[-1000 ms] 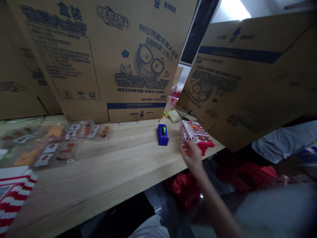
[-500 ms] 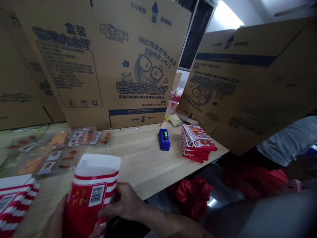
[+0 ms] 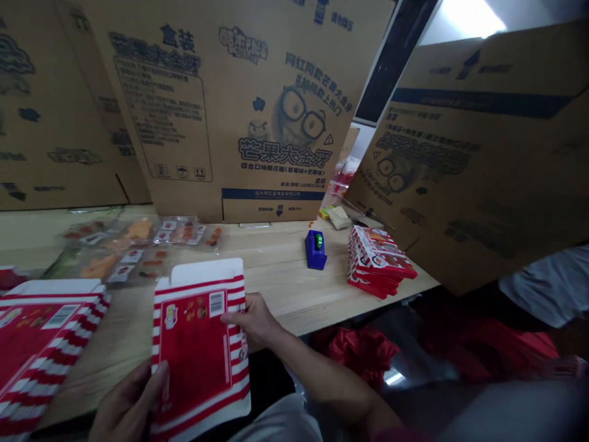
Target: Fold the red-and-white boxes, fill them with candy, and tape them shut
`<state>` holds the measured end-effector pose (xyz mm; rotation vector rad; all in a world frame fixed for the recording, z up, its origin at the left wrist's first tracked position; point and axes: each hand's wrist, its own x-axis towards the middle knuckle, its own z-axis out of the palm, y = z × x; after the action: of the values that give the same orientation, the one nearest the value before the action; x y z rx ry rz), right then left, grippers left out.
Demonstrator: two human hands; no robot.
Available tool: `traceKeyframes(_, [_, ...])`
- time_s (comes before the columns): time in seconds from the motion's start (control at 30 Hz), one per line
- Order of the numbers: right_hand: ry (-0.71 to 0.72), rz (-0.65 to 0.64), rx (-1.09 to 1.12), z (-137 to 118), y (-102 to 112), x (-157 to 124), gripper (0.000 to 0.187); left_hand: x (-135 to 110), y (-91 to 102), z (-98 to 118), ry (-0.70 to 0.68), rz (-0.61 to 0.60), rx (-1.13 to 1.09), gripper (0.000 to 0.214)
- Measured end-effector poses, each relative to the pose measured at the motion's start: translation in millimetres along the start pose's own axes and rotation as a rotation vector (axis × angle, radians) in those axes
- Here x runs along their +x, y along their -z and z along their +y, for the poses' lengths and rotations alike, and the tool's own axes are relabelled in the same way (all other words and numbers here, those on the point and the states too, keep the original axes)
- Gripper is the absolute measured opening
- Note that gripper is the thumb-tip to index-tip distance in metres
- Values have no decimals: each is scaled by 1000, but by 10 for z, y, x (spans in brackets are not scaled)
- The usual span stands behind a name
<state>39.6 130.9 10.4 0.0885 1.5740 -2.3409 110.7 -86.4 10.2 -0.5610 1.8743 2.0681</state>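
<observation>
A red-and-white striped cardboard box (image 3: 196, 350) is held upright in front of me, its printed panel with a barcode facing me and a white flap standing up at the top. My left hand (image 3: 133, 399) grips its lower left edge, thumb on the front. My right hand (image 3: 255, 319) pinches the upper right side, thumb near the barcode and the other fingers hidden behind. To the left lies a stack of similar striped boxes (image 3: 41, 344). Behind the held box, clear sachets of orange and brown pieces (image 3: 138, 245) are spread on the table.
On the wooden table (image 3: 285, 301) stand a blue tape dispenser (image 3: 316, 250) and a pile of red-striped boxes (image 3: 377, 258). Large brown cartons (image 3: 193, 141) line the back, another carton (image 3: 488, 153) the right. A red bag (image 3: 359, 356) sits below the edge; a person's sleeve (image 3: 547, 285) shows far right.
The striped box now shows its front panel flatter and more fully toward me, its open top less visible. Both hands still hold it. The view has swung slightly left.
</observation>
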Motion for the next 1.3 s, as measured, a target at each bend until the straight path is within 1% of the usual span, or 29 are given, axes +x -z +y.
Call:
traceKeyframes(0.07, [12, 1, -16, 12, 13, 33, 37, -50, 14, -23, 114, -23, -40, 53])
traceKeyframes(0.1, [9, -10, -20, 22, 22, 42, 37, -76, 12, -33, 136, 2, -41, 55])
traceKeyframes(0.13, [5, -17, -16, 34, 33, 42, 37, -105, 1, -37, 126, 37, -29, 56])
traceKeyframes(0.17, [1, -15, 0, 48, 43, 31, 37, -136, -21, -30, 98, 51, -13, 56])
traceKeyframes(0.23, [-27, -22, 40, 80, 62, -19, 39, -190, -91, 18, -4, 20, -6, 55])
traceKeyframes(0.27, [-49, -37, 49, 98, 70, -55, 40, -206, -132, 54, -80, -7, -25, 55])
traceKeyframes(0.33, [-105, -96, 6, 143, 82, -131, 41, -196, -201, 131, -222, 10, -98, 58])
traceKeyframes(0.43, [-177, -225, -99, 222, 98, -213, 41, -95, -231, 171, -298, 31, -216, 66])
traceKeyframes(0.47, [-180, -240, -118, 247, 104, -222, 42, -51, -225, 153, -313, 33, -240, 68])
traceKeyframes(0.5, [-161, -221, -130, 269, 113, -219, 43, -6, -216, 119, -327, 37, -256, 69])
traceKeyframes(0.53, [-120, -171, -140, 287, 126, -202, 44, 39, -207, 75, -338, 38, -266, 69])
traceKeyframes(0.6, [-9, -48, -165, 312, 167, -129, 47, 124, -189, -25, -337, 27, -270, 68])
traceKeyframes(0.67, [69, 11, -210, 331, 231, -24, 49, 201, -173, -108, -311, -2, -257, 64])
traceKeyframes(0.73, [88, -2, -269, 355, 307, 77, 48, 271, -152, -151, -262, -19, -238, 61])
traceKeyframes(0.8, [94, -17, -336, 374, 374, 149, 42, 335, -129, -148, -217, -8, -214, 55])
traceKeyframes(0.83, [108, -21, -375, 377, 397, 173, 37, 366, -117, -132, -217, 8, -191, 48])
traceKeyframes(0.9, [164, -32, -461, 359, 415, 210, 25, 426, -98, -83, -265, 68, -128, 29])
traceKeyframes(0.93, [197, -47, -498, 339, 410, 226, 22, 456, -92, -54, -290, 101, -107, 23])
traceKeyframes(0.97, [220, -66, -519, 315, 397, 244, 22, 485, -87, -26, -297, 125, -102, 21])
traceKeyframes(1.03, [222, -86, -491, 261, 361, 284, 20, 539, -78, 24, -257, 148, -149, 21])
traceKeyframes(1.07, [201, -84, -447, 234, 343, 304, 17, 565, -71, 45, -228, 142, -184, 20])
traceKeyframes(1.1, [174, -76, -398, 208, 328, 323, 19, 588, -60, 64, -206, 126, -209, 23])
traceKeyframes(1.17, [122, -85, -345, 162, 313, 348, 36, 626, -25, 93, -196, 79, -196, 38])
traceKeyframes(1.2, [100, -121, -357, 141, 312, 353, 39, 640, -1, 104, -194, 37, -158, 42])
traceKeyframes(1.23, [85, -169, -392, 123, 314, 353, 34, 649, 24, 111, -193, -11, -102, 41])
traceKeyframes(1.3, [94, -237, -499, 100, 321, 338, 18, 652, 74, 115, -230, -69, 56, 27])
